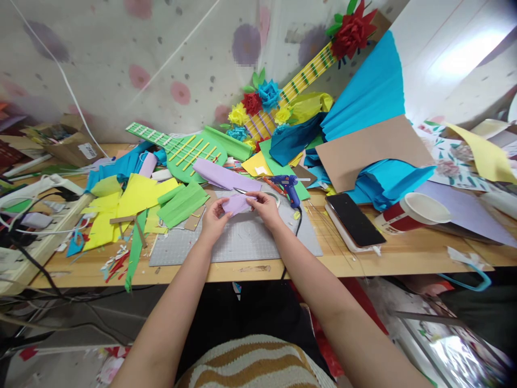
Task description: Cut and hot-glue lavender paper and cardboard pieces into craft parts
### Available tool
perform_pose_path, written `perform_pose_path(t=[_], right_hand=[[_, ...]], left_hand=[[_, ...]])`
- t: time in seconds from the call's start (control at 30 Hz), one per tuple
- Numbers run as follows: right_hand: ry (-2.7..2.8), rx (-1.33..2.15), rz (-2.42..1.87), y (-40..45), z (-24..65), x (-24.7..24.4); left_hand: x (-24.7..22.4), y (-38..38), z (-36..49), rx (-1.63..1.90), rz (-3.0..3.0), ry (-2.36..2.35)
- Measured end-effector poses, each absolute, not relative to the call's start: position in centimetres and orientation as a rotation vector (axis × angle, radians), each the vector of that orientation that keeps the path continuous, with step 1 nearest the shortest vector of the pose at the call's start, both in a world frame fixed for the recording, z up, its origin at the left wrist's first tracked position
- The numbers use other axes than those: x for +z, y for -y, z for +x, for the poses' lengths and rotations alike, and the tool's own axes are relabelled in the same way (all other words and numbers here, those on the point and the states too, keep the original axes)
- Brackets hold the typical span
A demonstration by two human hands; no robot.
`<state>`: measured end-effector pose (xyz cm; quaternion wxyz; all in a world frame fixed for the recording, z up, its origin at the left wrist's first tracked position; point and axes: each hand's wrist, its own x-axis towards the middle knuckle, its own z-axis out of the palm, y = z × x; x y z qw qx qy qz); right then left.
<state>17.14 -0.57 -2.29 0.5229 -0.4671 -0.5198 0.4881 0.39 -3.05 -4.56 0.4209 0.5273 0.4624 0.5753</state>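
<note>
Lilac paper [226,175] and a blue glue gun [287,188] crowd the back of the grey mat [242,245]; above it I have left hand [215,218] and right hand [264,209] pinching a small sheet [236,204], fingers nearly closed.

No text can be read with certainty. Dark marks are borne by a white label [87,151] on the box [69,155], and pale ones are printed on the cup [410,214]; neither can be made out.

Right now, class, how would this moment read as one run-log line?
left hand: holds small lilac paper | right hand: holds same paper | below: grey cutting mat | nearby: blue glue gun
</note>
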Motion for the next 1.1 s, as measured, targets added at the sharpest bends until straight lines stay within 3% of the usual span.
perform_pose_path(t=[0.37,0.53,0.8,1.1], right_hand=[[1.429,1.006,-1.218,0.4,17.1,-2.9],[1.618,0.947,-1.419,0.1,16.9,-1.7],[1.632,1.265,-1.376,-0.4,16.0,-0.5],[1.837,0.461,-1.458,0.7,18.4,0.9]], left_hand=[[-4.6,2.7,-0.2,1.495,1.374,-1.133],[-3.2,3.0,-1.0,1.533,1.666,-1.477],[-1.0,3.0,0.2,1.052,1.952,-1.369],[-1.8,3.0,0.7,1.106,1.914,-1.707]])
